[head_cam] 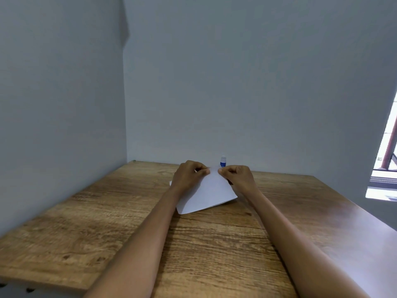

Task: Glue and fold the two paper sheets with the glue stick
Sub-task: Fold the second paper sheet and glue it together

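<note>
My left hand (189,176) and my right hand (235,176) both pinch the far edge of the white paper (207,192), thumbs and curled fingertips close together near its middle; I hold it there, I judge, to bring the edges level before pressing the fold down; the near edge shows two layers just apart, so the sheet is already doubled over, though I cannot tell whether both sheets are in it. A corner of paper pokes out to the left of my left wrist. The glue stick (223,161) stands upright just behind my fingers, capped as far as I can see, near the back wall (236,82); set there, it keeps clear of the folding yet sits within reach. The paper lies aslant on the wooden table (107,211); there is broad bare wood toward me and to the left, less toward the back edge, so any sliding is best done toward myself.
</note>
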The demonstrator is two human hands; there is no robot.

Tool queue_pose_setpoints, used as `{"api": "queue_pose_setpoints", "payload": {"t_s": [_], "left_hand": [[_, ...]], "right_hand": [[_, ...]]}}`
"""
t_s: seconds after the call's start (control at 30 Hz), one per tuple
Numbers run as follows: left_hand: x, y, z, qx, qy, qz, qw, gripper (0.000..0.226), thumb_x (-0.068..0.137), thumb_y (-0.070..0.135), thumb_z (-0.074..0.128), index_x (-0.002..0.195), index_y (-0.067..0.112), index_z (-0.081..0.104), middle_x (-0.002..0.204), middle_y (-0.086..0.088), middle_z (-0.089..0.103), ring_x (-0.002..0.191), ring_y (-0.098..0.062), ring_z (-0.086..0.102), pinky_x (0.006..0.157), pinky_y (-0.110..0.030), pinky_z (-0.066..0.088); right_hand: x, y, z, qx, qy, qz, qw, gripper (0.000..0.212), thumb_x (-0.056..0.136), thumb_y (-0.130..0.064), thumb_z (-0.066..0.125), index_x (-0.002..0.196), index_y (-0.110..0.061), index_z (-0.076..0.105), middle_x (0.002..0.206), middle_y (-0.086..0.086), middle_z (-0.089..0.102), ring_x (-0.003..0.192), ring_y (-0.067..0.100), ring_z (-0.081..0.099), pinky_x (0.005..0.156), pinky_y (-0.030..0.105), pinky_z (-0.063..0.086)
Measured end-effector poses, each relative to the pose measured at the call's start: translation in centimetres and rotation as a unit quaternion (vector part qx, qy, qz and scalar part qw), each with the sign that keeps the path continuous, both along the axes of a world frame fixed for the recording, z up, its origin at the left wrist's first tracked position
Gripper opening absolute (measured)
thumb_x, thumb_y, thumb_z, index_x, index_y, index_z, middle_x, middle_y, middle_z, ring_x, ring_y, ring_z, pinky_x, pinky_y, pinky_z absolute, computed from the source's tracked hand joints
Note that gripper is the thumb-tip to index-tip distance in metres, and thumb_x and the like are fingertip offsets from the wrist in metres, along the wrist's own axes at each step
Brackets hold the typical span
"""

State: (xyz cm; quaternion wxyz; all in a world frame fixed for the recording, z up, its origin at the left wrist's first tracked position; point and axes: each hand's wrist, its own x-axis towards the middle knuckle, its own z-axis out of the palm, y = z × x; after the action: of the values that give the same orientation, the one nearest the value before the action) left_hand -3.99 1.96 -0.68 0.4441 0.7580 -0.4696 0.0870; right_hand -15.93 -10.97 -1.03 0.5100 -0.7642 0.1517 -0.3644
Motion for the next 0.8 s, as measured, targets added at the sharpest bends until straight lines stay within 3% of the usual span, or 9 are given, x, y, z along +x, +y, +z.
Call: {"api": "queue_pose_setpoints", "payload": {"t_s": [0.07, 0.27, 0.43, 0.53, 0.6, 0.67, 0.7, 0.8], "left_hand": [[0.5, 0.6, -0.3, 0.014, 0.015, 0.023, 1.0, 0.019, 0.088, 0.033, 0.062, 0.088, 0.019, 0.075, 0.088, 0.006, 0.072, 0.082, -0.013, 0.064, 0.073, -0.035, 0.049], [0.6, 1.2, -0.7, -0.035, 0.117, 0.019, 0.992, 0.017, 0.086, 0.024, 0.065, 0.082, 0.011, 0.075, 0.084, -0.003, 0.073, 0.083, -0.02, 0.068, 0.079, -0.048, 0.056], [0.5, 1.4, -0.3, -0.078, 0.171, -0.007, 0.982, 0.013, 0.087, 0.013, 0.064, 0.081, 0.008, 0.075, 0.084, -0.004, 0.073, 0.084, -0.018, 0.069, 0.072, -0.033, 0.056], [0.5, 1.4, -0.2, -0.097, 0.168, -0.009, 0.981, 0.018, 0.088, 0.011, 0.063, 0.073, 0.016, 0.073, 0.077, 0.001, 0.071, 0.074, -0.011, 0.066, 0.054, -0.011, 0.05], [0.6, 1.2, -0.3, -0.102, 0.182, -0.013, 0.978, 0.015, 0.088, 0.016, 0.063, 0.077, 0.019, 0.074, 0.083, 0.002, 0.072, 0.082, -0.013, 0.067, 0.063, -0.017, 0.053], [0.6, 0.9, -0.2, -0.085, 0.153, 0.007, 0.985, 0.017, 0.088, 0.027, 0.062, 0.095, 0.018, 0.075, 0.1, 0.002, 0.073, 0.095, -0.015, 0.065, 0.082, -0.033, 0.054], [0.6, 0.8, 0.0, -0.073, 0.111, 0.026, 0.991, 0.023, 0.088, 0.031, 0.061, 0.102, 0.018, 0.074, 0.107, 0.002, 0.072, 0.097, -0.013, 0.063, 0.086, -0.033, 0.051], [-0.1, 0.3, 0.4, -0.062, 0.029, 0.025, 0.997, 0.026, 0.089, 0.037, 0.059, 0.101, 0.019, 0.074, 0.103, 0.002, 0.073, 0.089, -0.009, 0.062, 0.078, -0.03, 0.049]], "right_hand": [[-0.3, -0.8, -0.2, 0.011, -0.009, -0.036, 0.999, 0.013, 0.085, -0.024, 0.069, 0.078, -0.014, 0.074, 0.083, 0.004, 0.072, 0.074, 0.016, 0.065, 0.066, 0.029, 0.049], [-0.8, -1.9, -0.2, 0.042, -0.03, -0.071, 0.996, 0.012, 0.086, -0.029, 0.067, 0.084, -0.019, 0.073, 0.089, -0.002, 0.072, 0.083, 0.017, 0.065, 0.073, 0.033, 0.053], [-1.0, -1.5, -0.1, 0.065, -0.03, -0.031, 0.997, 0.01, 0.087, -0.026, 0.066, 0.082, -0.02, 0.072, 0.09, 0.0, 0.072, 0.08, 0.016, 0.066, 0.071, 0.031, 0.054], [-1.2, -1.8, -0.1, 0.071, -0.023, -0.028, 0.997, 0.009, 0.085, -0.023, 0.069, 0.083, -0.015, 0.072, 0.087, 0.002, 0.072, 0.077, 0.016, 0.065, 0.065, 0.026, 0.052], [-1.2, -1.7, -0.1, 0.053, -0.014, -0.033, 0.998, 0.009, 0.085, -0.023, 0.069, 0.078, -0.017, 0.072, 0.082, -0.002, 0.071, 0.074, 0.014, 0.064, 0.062, 0.023, 0.049], [-0.9, -1.3, 0.1, 0.016, 0.007, -0.029, 0.999, 0.01, 0.085, -0.024, 0.068, 0.078, -0.018, 0.072, 0.082, -0.003, 0.07, 0.074, 0.012, 0.063, 0.061, 0.02, 0.047], [-0.6, -0.8, 0.2, -0.007, 0.021, -0.02, 1.0, 0.011, 0.085, -0.025, 0.068, 0.079, -0.017, 0.072, 0.082, -0.003, 0.069, 0.073, 0.011, 0.062, 0.059, 0.018, 0.045], [0.1, 0.8, 0.3, -0.071, 0.038, 0.011, 0.997, 0.015, 0.085, -0.028, 0.068, 0.071, -0.023, 0.071, 0.072, -0.007, 0.067, 0.063, 0.005, 0.06, 0.052, 0.01, 0.04]]}}
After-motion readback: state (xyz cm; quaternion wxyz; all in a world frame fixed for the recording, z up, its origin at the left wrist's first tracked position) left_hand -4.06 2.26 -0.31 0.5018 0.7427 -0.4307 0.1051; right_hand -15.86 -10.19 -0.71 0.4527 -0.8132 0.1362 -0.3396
